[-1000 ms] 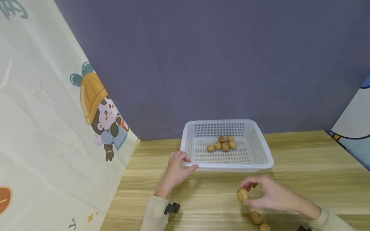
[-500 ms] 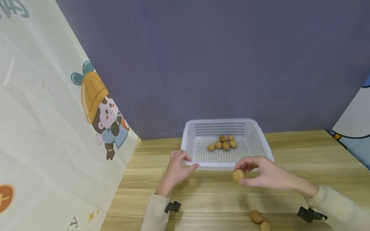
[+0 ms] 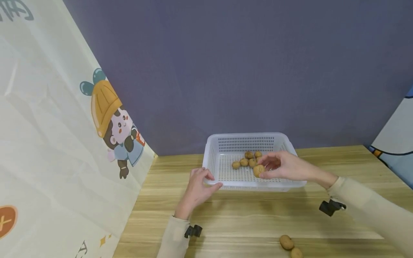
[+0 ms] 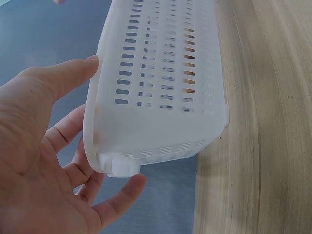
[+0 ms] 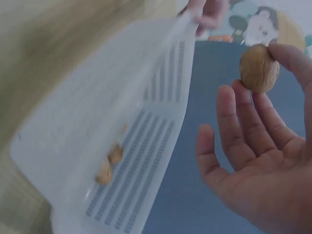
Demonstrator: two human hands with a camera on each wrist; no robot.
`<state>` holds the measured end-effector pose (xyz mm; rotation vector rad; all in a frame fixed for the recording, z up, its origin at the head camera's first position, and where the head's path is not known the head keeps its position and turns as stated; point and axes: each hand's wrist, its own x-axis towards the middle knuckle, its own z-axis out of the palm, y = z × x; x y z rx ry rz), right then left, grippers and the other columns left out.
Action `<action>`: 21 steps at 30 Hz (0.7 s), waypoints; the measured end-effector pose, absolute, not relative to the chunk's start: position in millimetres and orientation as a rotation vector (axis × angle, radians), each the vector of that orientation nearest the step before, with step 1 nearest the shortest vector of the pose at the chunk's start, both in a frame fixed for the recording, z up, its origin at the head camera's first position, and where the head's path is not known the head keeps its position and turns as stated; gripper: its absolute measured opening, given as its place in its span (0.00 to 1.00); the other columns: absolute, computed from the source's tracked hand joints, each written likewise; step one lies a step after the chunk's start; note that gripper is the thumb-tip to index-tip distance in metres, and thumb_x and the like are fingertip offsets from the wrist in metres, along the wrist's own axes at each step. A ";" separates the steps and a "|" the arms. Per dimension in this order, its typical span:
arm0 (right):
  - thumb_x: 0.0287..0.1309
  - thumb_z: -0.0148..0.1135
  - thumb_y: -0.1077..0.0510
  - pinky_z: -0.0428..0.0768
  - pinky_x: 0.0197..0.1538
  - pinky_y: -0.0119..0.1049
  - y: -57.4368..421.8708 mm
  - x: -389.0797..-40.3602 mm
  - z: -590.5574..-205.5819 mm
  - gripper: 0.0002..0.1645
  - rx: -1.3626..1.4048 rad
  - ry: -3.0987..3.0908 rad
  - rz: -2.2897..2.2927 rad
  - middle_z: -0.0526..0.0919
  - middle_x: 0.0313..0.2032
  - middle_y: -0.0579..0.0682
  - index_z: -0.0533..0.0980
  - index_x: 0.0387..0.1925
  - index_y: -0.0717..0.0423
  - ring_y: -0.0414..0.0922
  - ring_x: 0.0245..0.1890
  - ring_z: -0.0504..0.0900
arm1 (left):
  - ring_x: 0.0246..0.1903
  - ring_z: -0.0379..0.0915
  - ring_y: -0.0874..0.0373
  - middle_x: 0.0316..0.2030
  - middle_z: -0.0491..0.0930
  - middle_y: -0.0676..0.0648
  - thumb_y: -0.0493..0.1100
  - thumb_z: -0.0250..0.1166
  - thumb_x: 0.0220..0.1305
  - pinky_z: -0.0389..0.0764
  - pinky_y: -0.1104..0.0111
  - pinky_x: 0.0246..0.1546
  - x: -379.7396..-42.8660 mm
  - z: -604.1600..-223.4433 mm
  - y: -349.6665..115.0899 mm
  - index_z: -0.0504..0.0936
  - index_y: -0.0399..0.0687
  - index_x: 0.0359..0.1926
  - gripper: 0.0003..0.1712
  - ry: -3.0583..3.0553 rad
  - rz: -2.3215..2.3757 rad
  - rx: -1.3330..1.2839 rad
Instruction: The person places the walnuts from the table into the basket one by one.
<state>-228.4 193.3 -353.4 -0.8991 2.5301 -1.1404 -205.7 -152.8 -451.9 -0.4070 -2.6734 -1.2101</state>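
A white perforated plastic basket [image 3: 248, 184] stands near the back of the wooden table, with several walnuts [image 3: 244, 162] grouped on its floor. My left hand [image 3: 196, 190] grips the basket's front left corner, thumb [image 4: 80, 70] on the rim and fingers curled around the far side in the left wrist view. Between thumb and fingertips my right hand [image 3: 288, 166] pinches one walnut [image 5: 259, 68], which is over the basket's front part in the head view. In that view it overlaps the walnuts behind it.
Two more walnuts, one brown [image 3: 286, 242] and one paler [image 3: 296, 253], lie on the table [image 3: 226, 222] near the front. A dark blue-grey panel [image 3: 238, 71] rises behind the basket. A white printed sheet [image 3: 58, 125] borders the left side.
My right hand has carried the walnut up from the front of the table, over the front rim, to above the basket. The left hand and basket have stayed in place.
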 end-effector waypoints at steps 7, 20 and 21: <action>0.66 0.74 0.48 0.86 0.54 0.40 197.2 -270.5 -354.6 0.25 -0.803 2.581 -1.084 0.87 0.55 0.54 0.81 0.58 0.56 0.45 0.52 0.87 | 0.65 0.65 0.45 0.51 0.84 0.45 0.51 0.80 0.58 0.70 0.43 0.68 -205.5 -451.4 -151.6 0.77 0.54 0.34 0.17 -2.673 -1.228 -0.406; 0.66 0.72 0.41 0.84 0.57 0.56 192.3 -337.5 -374.0 0.31 -0.696 2.742 -1.036 0.87 0.55 0.57 0.81 0.60 0.56 0.55 0.56 0.85 | 0.64 0.66 0.47 0.49 0.84 0.48 0.51 0.80 0.58 0.70 0.46 0.67 -206.9 -453.1 -151.6 0.77 0.54 0.33 0.18 -2.673 -1.202 -0.394; 0.66 0.72 0.40 0.84 0.57 0.56 192.8 -341.5 -375.3 0.32 -0.671 2.746 -1.043 0.87 0.56 0.58 0.80 0.61 0.56 0.56 0.56 0.85 | 0.64 0.66 0.47 0.48 0.84 0.48 0.51 0.80 0.58 0.71 0.46 0.66 -207.1 -452.9 -151.4 0.78 0.54 0.34 0.18 -2.673 -1.202 -0.396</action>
